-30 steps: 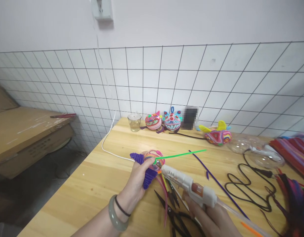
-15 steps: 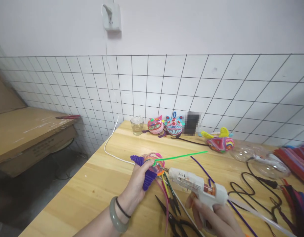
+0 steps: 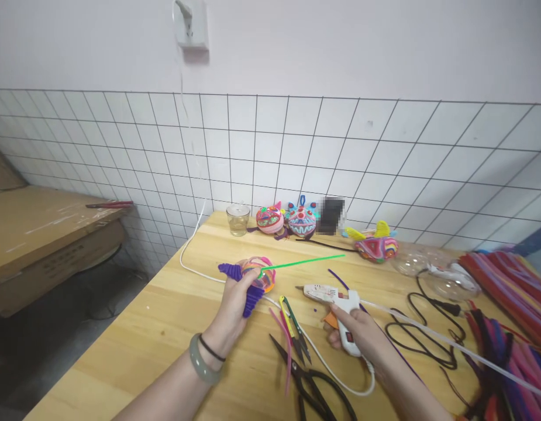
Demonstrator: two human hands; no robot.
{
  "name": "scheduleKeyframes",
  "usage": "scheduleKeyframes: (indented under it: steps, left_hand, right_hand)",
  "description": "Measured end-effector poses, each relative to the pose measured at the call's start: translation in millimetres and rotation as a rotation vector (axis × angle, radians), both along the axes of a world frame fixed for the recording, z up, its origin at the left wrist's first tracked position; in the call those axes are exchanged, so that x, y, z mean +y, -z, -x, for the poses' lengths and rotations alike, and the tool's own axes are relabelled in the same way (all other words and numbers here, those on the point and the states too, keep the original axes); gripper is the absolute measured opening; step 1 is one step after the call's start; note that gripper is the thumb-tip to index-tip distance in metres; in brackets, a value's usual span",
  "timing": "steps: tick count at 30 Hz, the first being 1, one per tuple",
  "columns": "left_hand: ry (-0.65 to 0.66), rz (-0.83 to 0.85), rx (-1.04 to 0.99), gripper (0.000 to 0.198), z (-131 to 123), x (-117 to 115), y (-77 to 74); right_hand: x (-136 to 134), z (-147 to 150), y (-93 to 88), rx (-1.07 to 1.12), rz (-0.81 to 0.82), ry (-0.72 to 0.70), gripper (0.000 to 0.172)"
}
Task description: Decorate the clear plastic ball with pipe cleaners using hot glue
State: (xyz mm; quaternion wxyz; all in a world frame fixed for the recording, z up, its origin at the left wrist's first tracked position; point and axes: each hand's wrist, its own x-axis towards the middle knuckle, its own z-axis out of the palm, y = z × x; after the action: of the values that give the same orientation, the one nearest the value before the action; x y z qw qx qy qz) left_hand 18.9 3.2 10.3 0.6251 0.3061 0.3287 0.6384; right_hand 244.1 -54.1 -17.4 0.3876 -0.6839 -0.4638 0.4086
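My left hand [image 3: 235, 292] is closed around a clear ball decorated with coloured pipe cleaners [image 3: 266, 280], its purple coiled wings [image 3: 253, 300] sticking out past the fingers. A green pipe cleaner [image 3: 307, 261] runs from the ball out to the right. In my right hand [image 3: 358, 328] is a white hot glue gun [image 3: 327, 294], its nozzle pointing left and apart from the ball. A long clear glue stick [image 3: 410, 316] trails from its back. Between the hands lie yellow-and-green thread snips [image 3: 292, 327], black scissors [image 3: 303, 377] and a pink pipe cleaner [image 3: 288, 351].
Decorated balls [image 3: 302, 219] stand along the back beside a lidded glass cup [image 3: 237, 220]. At the right are clear plastic shells [image 3: 410, 261], a black cord [image 3: 410, 342] and bundles of pipe cleaners [image 3: 511, 292]. A cardboard box [image 3: 46, 234] with red-handled pliers [image 3: 110, 204] is on the left.
The glue gun has moved away from the ball to the right, and its nozzle no longer reaches it. The view has shifted slightly; my left hand keeps its hold on the ball.
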Motion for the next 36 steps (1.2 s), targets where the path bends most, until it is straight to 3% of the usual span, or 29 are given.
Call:
scheduleKeyframes:
  steps: [4, 7, 10, 14, 17, 21, 27, 36]
  left_hand:
    - [0.042, 0.009, 0.008, 0.026, -2, -2, 0.5]
    - [0.056, 0.015, -0.003, 0.026, -2, -5, -0.2]
    - [0.06, 0.001, -0.018, 0.025, -3, -7, -1.3]
    - [0.075, -0.012, -0.024, 0.025, -6, -10, -0.8]
    - [0.086, -0.022, -0.015, 0.027, -8, -11, 0.7]
    - [0.086, -0.026, -0.012, 0.025, -9, -12, 1.4]
    - [0.053, -0.007, -0.013, 0.025, -9, -13, 0.6]
    - [0.021, -0.002, -0.011, 0.025, -9, -12, 1.8]
  right_hand:
    - [-1, -9, -2.3, -0.353, -0.02, 0.05, 0.043]
    - [-7, -15, -8.6, -0.949, -0.042, 0.047, 0.047]
    - [-14, -10, -21.4, -1.229, -0.22, -0.042, 0.047]
    - [-11, 11, -43.9, -1.144, -0.777, -0.232, 0.029]
    - [2, 27, -51.7, -1.089, -0.929, -0.301, 0.027]
    - [13, 39, -45.7, -1.003, -0.876, -0.347, 0.027]
    - [4, 53, -34.4, -0.829, -0.794, -0.383, 0.028]
    - [2, 77, -31.9, -0.682, -0.727, -0.404, 0.036]
